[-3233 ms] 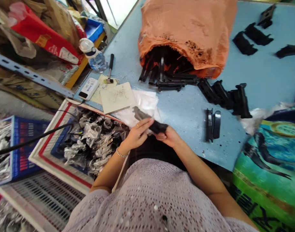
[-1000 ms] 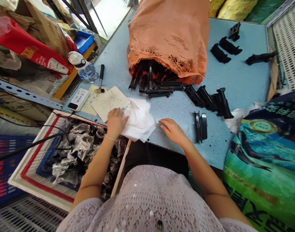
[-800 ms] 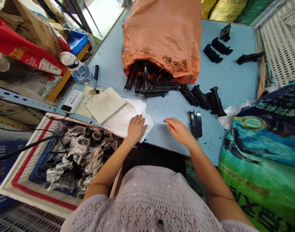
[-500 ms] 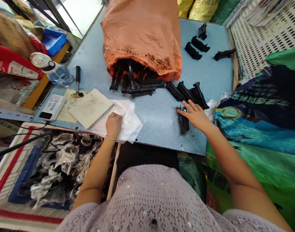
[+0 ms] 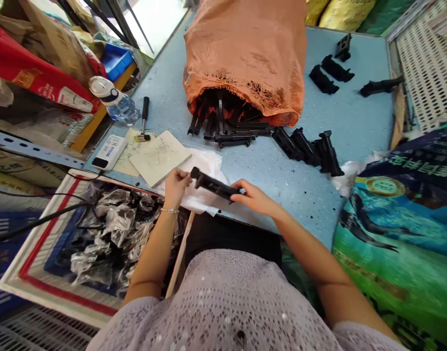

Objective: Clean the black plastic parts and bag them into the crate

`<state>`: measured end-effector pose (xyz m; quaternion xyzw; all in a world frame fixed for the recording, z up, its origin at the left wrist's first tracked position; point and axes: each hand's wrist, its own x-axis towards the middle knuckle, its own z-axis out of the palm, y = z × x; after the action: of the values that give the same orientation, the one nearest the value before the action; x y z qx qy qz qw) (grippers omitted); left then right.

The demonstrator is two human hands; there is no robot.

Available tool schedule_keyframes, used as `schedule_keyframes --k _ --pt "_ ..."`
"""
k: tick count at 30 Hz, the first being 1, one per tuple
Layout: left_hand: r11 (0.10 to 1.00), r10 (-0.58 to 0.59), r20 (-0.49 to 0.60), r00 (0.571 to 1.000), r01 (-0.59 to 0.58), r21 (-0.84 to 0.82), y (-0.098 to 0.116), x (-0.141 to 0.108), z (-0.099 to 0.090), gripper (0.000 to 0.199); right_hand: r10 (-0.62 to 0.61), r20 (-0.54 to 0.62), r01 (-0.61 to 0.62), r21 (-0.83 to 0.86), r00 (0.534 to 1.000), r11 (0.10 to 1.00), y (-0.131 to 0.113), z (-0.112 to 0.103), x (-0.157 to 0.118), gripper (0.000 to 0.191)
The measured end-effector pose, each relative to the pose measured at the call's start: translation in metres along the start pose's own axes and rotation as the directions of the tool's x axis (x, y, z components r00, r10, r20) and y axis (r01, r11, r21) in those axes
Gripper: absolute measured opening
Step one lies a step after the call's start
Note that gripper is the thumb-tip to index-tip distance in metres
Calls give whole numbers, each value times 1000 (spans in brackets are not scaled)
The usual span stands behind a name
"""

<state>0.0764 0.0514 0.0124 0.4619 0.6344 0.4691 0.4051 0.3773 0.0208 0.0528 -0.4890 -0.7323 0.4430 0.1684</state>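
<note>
My right hand [image 5: 255,196] grips one end of a long black plastic part [image 5: 215,186], held slanting above the table's front edge. Its other end points at my left hand [image 5: 176,186], whose fingers are pinched together beside it. What those fingers hold, if anything, is too small to make out. Under the part and my left hand lies a stack of thin white plastic bags [image 5: 208,163]. Further right, several similar black parts [image 5: 306,150] lie in a row on the blue table [image 5: 267,173].
An orange woven sack [image 5: 245,48] spills black parts at the back. Left are a board [image 5: 159,157], a hammer-like tool [image 5: 145,117], a white device [image 5: 109,152] and a bottle [image 5: 115,102]. A crate [image 5: 36,258] of bagged parts stands below. Filled sacks [image 5: 402,229] stand right.
My right hand has picked up a black part from the right of the table and brought it left over the bags. My left hand has gone from a fist to a pinch.
</note>
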Motion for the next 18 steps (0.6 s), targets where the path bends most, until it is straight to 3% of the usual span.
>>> schedule_keyframes --k 2,3,5,6,8,10,13,16,18 --pt "960 176 -11 984 -169 222 7 0 -9 2 -45 -55 34 -184 997 982 -15 22 16 16" --pt "910 243 14 970 -233 343 10 -1 -16 9 -52 -89 25 -281 995 959 -19 29 22 15" --pt "829 277 76 958 -278 485 14 -2 -30 17 -67 -138 7 -396 988 918 -24 36 27 16" --pt "834 248 82 965 -256 489 14 -1 -36 16 -75 -149 7 -412 986 911 -25 37 27 16" --pt "916 153 44 987 -158 369 13 0 -41 14 -92 -175 15 -398 980 917 -26 36 25 16" --pt "987 61 -2 998 -60 152 9 4 -36 30 -106 -224 21 -356 969 934 -28 34 23 15" --pt "996 -12 35 999 16 -92 2 9 -19 41 -148 -258 51 -346 955 937 -32 33 22 15" --pt "993 -29 88 996 39 -109 -2 9 -6 35 -166 -216 46 -470 962 882 -32 32 25 16" --pt "999 -4 45 999 6 -32 -3 7 -7 33 -143 -185 18 -550 972 835 -30 31 26 18"
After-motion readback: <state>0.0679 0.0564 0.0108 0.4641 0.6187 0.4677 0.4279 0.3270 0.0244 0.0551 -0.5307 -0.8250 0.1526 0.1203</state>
